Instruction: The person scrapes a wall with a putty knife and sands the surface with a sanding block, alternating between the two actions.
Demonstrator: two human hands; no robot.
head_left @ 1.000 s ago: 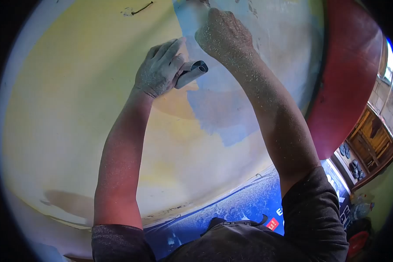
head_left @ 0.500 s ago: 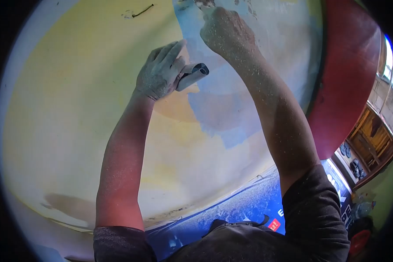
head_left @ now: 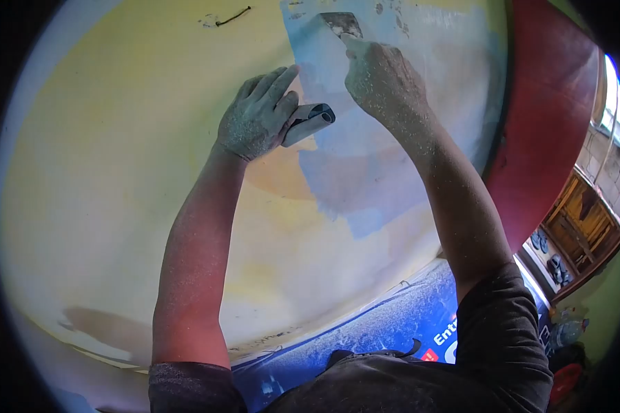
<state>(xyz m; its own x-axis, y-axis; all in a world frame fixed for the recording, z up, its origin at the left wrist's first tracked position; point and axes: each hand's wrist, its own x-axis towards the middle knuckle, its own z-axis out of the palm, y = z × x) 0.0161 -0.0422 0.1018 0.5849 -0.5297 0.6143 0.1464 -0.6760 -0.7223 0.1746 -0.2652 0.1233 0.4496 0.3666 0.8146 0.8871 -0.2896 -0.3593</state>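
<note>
Since the earlier frames the right hand (head_left: 382,76) is sitting further right and a little lower on the wall. The flat paint-crusted metal scraper blade (head_left: 340,24) is now showing clear above its fingertips; before, the hand was covering it. Left hand (head_left: 258,118) is hardly shifting.

Head view: the right hand is curling closed around the scraper with its fingers bunched. The blade is lying flat against the pale blue scraped patch (head_left: 355,172) at the far top of the yellow plastered wall (head_left: 117,172). The left hand is resting just to the left, fingers pressing flat and together on the wall. It is pinching a rolled grey sheet of sandpaper (head_left: 310,120), which is sticking out to the right. Both hands and forearms are carrying white dust. Blue printed floor sheet (head_left: 393,320) is lying near, at the wall's foot. Red painted frame (head_left: 551,124) is standing at right.
</note>
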